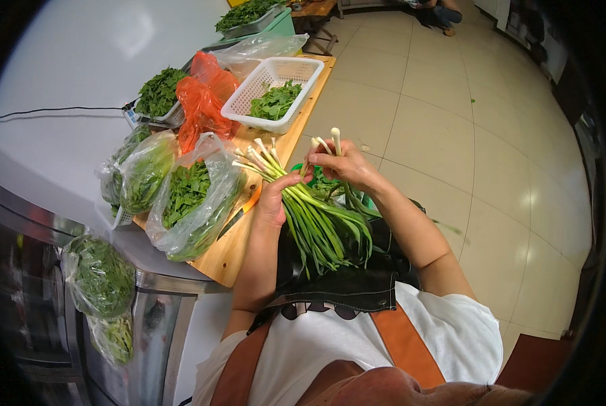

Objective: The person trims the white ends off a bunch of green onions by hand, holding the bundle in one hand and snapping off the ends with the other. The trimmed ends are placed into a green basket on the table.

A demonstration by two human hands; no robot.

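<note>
A bunch of green onions (315,218) with white bulb ends lies across my lap, its green leaves hanging over a black apron (343,284). My left hand (277,195) is closed around the bunch below the bulbs. A few separate stalks (336,139) stick up from my right hand (348,165), bulbs upward, with thumb and fingers pinching them. The fingertips of both hands are close together at one stalk. Beneath my hands, partly hidden, is a green container (298,167) with leafy scraps (328,187).
On the wooden table (227,274) at left lie an orange-handled knife (244,208), a clear bag of leafy greens (186,195), a red plastic bag (206,101) and a white basket (285,124) holding leaves. More bagged greens (102,276) sit beyond. A person (442,15) crouches far off on the tiled floor (430,127).
</note>
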